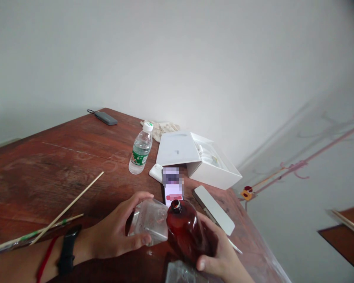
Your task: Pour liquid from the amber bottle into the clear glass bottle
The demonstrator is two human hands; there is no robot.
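While the left hand [116, 230] pinched a clear plastic container [152, 223], lower centre, the right hand [222, 251] gripped an uncapped brown bottle [186, 228] just beside it; likely aligning both, next move probably needed steady grips.

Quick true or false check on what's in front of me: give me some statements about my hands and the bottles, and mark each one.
1. The right hand holds the brown bottle. True.
2. The brown bottle is capped. False: it is uncapped.
3. The left hand holds a clear container. True.
4. The green-label bottle stands on the table. True.
5. The green-label bottle has no cap. False: it is capped.
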